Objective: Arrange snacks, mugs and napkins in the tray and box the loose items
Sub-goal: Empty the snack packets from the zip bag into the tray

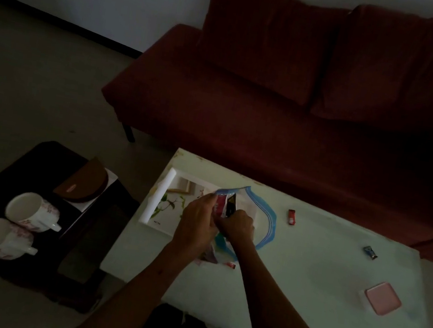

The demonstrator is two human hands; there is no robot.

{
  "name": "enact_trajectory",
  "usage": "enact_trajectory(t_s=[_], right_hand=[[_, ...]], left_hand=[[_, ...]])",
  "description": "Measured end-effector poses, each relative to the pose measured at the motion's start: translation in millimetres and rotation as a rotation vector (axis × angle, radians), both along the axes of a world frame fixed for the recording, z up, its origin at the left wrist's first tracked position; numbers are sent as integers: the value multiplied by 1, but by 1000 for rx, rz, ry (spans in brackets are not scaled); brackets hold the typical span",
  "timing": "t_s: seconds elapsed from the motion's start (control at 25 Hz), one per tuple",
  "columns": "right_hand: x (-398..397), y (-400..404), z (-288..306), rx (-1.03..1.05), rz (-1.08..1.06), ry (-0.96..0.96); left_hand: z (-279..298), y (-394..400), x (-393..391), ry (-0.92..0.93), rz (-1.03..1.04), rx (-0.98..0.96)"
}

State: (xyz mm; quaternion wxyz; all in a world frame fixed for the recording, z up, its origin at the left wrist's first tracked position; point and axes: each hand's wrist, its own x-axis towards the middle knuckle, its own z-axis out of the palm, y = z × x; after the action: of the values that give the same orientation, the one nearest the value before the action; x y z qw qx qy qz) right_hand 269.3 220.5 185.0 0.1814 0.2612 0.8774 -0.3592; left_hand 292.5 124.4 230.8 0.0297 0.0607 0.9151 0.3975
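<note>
Snack packets [224, 206] pinched between both hands [218, 224] above tray [159, 226].

dark red sofa [279, 88], pink-flowered white mugs [32, 210], pink box [382, 298], leaf-patterned white tray [165, 206].

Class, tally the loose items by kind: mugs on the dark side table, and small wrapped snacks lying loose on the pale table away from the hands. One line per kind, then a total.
Mugs: 2
Loose wrapped snacks: 3, one red, one blue, one red beside the bag
Total: 5
</note>
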Motion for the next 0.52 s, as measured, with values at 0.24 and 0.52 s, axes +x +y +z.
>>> enact_trajectory(t_s=[0.24,0.52], right_hand=[[-14,-12,12,73,-17,85],[-39,83,118,-65,-60,333]], left_hand=[[-12,-14,-5,-62,15,-96],[-5,-34,-23,-38,166,-134]])
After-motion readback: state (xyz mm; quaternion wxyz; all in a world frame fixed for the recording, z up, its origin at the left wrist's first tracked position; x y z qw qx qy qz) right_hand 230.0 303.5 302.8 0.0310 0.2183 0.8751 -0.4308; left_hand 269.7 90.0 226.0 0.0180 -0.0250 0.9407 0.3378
